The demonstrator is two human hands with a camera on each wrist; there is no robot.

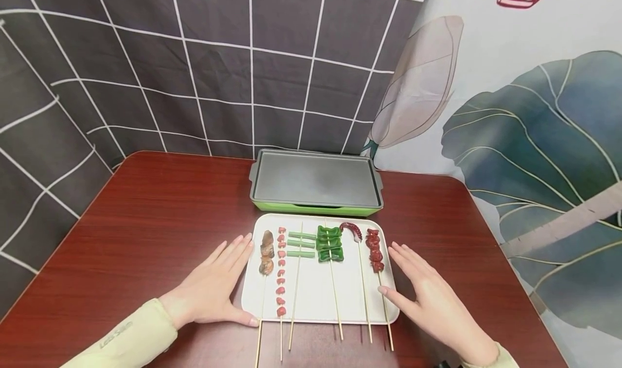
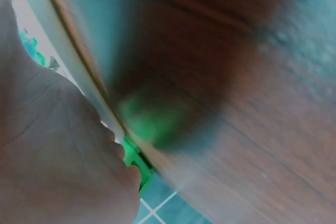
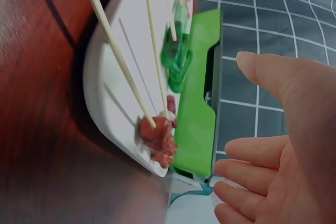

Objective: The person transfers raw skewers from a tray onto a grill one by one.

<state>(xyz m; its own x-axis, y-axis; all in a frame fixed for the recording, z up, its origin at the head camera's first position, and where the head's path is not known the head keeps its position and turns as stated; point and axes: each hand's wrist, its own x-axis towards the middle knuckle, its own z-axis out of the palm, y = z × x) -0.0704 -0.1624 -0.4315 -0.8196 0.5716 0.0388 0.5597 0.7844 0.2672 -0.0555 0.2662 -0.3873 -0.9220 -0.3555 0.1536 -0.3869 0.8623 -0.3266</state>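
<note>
"Left hand (image 1: 211, 286) here, fingers straight, thumb spread, at the left edge of the white tray (image 1: 313, 295)!"
"And the right hand (image 1: 430, 293) is spread too, by the right edge; can't tell if either touches."
"Where's the tray?"
"On the desk (image 1: 184, 206), just before the green-sided grill (image 1: 318, 176), six skewers (image 1: 329, 244) across it, sticks poking past the near rim!"

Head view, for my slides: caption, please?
Left hand and right hand flank a white tray with six skewers near a griddle.

The left grip (image 1: 209, 281) and right grip (image 1: 430, 290) lie apart, fingers (image 1: 236, 252) straight, thumbs (image 1: 243, 315) spread.
</note>
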